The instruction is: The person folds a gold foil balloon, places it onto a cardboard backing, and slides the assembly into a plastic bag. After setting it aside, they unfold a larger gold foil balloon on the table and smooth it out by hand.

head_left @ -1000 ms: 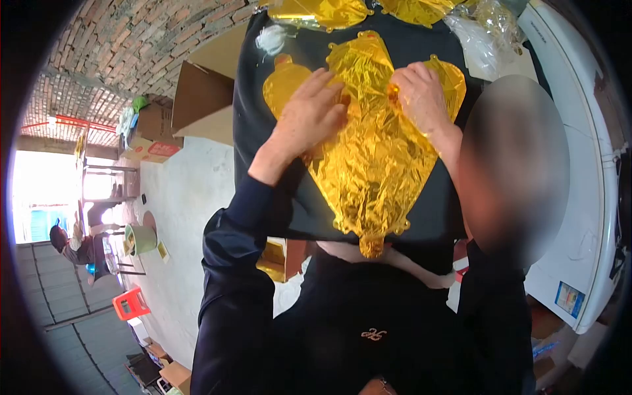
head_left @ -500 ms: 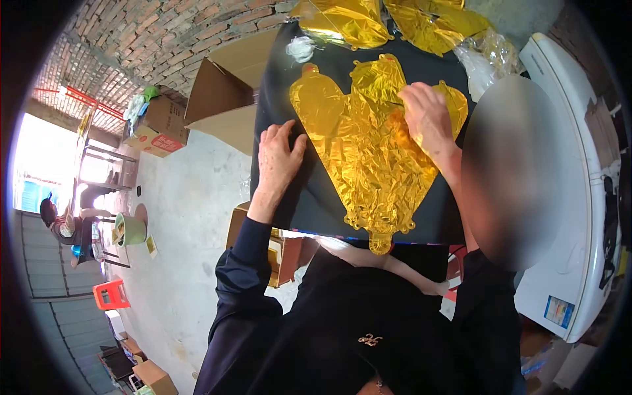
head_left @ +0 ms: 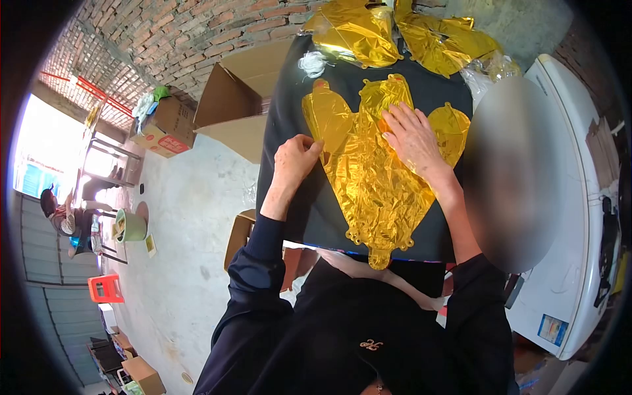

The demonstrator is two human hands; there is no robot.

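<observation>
A flat, crinkled gold foil balloon (head_left: pixel 368 191) lies on the black-covered table (head_left: pixel 299 217), its narrow tab hanging at the near edge. My left hand (head_left: pixel 296 161) is closed at the balloon's left edge, with thumb and fingertips pinching the foil there. On the upper right part of the balloon, my right hand (head_left: pixel 418 141) rests flat with its fingers stretched out. The foil under the right palm is hidden. Rounded lobes of the balloon spread to the left and right of the hands.
More gold foil pieces (head_left: pixel 359 33) lie at the table's far edge, near a bundle of white string (head_left: pixel 313 64). An open cardboard box (head_left: pixel 230 99) stands to the left. A white appliance (head_left: pixel 573 263) is at right. A person (head_left: pixel 69 217) sits far left.
My left hand has moved from the bare table onto the foil's left edge and closed on it. My right hand has flattened out on the foil. The view has shifted slightly.
</observation>
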